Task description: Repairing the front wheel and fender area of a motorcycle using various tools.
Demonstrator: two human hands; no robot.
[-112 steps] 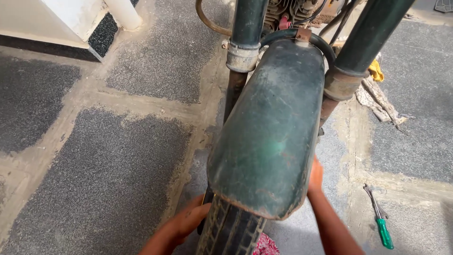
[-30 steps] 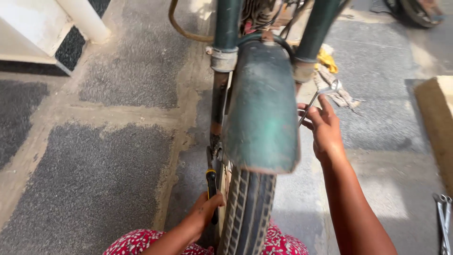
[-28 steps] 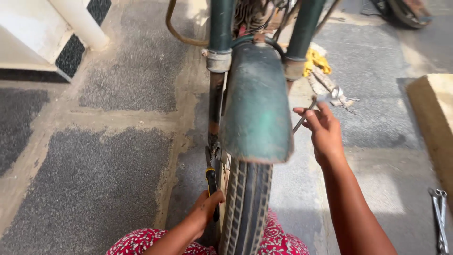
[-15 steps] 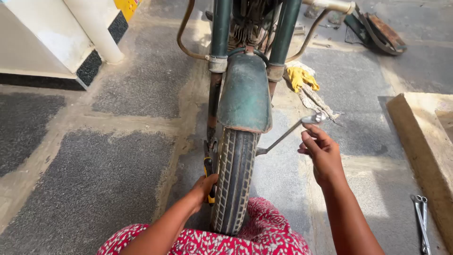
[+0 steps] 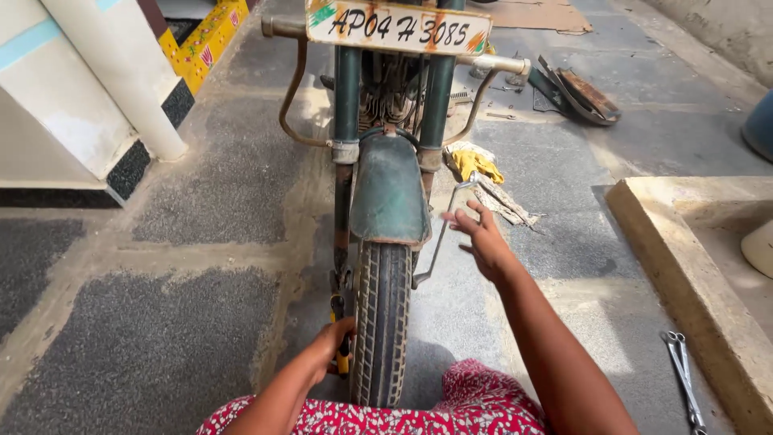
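Beside worn tyre (image 5: 381,322), thin bent stay (image 5: 439,234).

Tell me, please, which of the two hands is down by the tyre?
The left hand, low beside the front tyre, gripping a yellow-handled tool. The right hand is raised, at a thin metal rod.

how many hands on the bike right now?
2. The left hand grips a yellow-handled tool low beside the front tyre. The right hand touches the thin metal stay right of the green mudguard.
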